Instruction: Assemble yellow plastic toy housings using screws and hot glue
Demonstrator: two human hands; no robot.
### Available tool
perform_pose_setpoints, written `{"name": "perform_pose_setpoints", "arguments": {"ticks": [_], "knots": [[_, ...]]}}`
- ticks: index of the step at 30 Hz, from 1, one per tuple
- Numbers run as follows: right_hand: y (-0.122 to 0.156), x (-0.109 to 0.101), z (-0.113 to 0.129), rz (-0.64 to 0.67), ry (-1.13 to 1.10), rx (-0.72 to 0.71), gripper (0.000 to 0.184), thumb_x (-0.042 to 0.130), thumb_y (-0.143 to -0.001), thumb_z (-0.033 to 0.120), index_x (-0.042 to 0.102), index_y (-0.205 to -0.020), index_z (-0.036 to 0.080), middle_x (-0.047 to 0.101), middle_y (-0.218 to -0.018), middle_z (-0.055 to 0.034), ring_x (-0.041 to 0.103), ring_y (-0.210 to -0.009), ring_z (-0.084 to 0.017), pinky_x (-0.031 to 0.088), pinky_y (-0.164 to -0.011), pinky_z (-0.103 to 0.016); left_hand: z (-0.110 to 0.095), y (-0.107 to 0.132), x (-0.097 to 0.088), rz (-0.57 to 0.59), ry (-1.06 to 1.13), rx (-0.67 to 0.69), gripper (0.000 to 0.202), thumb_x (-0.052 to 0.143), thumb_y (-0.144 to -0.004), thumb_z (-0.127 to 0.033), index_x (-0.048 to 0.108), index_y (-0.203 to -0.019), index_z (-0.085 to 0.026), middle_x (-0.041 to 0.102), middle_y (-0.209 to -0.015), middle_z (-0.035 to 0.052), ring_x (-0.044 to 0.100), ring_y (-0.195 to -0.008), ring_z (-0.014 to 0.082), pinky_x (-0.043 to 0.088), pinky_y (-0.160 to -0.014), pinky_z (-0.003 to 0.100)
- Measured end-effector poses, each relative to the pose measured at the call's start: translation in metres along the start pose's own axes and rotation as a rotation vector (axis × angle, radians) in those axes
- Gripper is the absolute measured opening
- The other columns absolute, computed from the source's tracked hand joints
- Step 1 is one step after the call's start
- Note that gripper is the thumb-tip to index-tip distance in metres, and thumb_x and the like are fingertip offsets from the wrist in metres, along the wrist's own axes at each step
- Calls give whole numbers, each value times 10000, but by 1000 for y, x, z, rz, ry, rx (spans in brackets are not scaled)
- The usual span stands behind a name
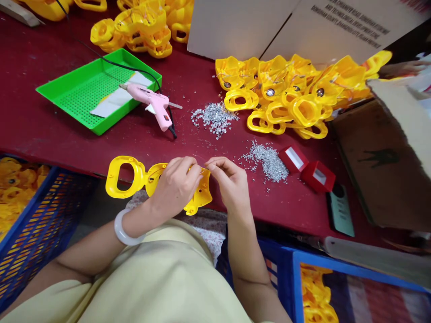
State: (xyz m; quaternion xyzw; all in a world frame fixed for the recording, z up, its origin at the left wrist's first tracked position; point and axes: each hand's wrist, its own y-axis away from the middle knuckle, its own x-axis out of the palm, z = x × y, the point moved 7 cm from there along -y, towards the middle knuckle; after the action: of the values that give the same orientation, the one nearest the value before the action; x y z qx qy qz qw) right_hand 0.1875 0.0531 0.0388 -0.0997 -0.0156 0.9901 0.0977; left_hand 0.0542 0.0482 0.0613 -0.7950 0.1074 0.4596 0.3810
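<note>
My left hand point(175, 186) grips a yellow plastic part point(126, 177) with a loop handle at the near edge of the red table point(50, 130). My right hand point(229, 179) is beside it, fingers pinched together at the part's top edge, on something too small to make out. Two heaps of small silver pins lie close by, one point(269, 161) just right of my right hand and one point(213, 117) further back. A white bangle is on my left wrist.
A pink glue gun point(153, 103) rests on the rim of a green tray point(77, 89). Piles of yellow parts point(289, 96) lie at the back and right. Two red boxes point(306, 168), a cardboard box point(380, 152) and blue crates point(40, 224) surround me.
</note>
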Motion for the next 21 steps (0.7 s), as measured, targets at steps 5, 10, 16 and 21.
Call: {"name": "perform_pose_setpoints", "arguments": {"ticks": [5,10,16,21], "knots": [[-9,1,1,-48,-13,29,154,639,-838,347,680,-884,206,705,-889,-26,646,-828,-147,528,-809,-318,9,6,-3,24,-60,2,117,506,-933,-133,580,-841,-143,653,-873,59,611,-799,195,471,-734,331],[-62,39,3,73,9,39,347,708,-770,423,661,-1006,173,721,-1000,-83,676,-923,-184,538,-891,-373,47,17,-28,-33,-123,-60,134,496,-939,-131,581,-837,-146,674,-902,71,631,-832,199,463,-735,332],[-131,116,-3,333,124,202,355,704,-777,499,681,-814,147,691,-725,-42,642,-676,-138,546,-658,-275,113,32,-58,-46,-211,-239,140,473,-958,-177,576,-867,-149,682,-889,77,639,-833,217,462,-732,350],[-143,152,-6,390,72,328,303,768,-735,424,641,-724,149,655,-630,-33,608,-549,-118,522,-517,-235,144,40,-71,-75,-228,-354,126,491,-950,-188,579,-870,-147,682,-901,83,644,-850,228,469,-740,356]]}}
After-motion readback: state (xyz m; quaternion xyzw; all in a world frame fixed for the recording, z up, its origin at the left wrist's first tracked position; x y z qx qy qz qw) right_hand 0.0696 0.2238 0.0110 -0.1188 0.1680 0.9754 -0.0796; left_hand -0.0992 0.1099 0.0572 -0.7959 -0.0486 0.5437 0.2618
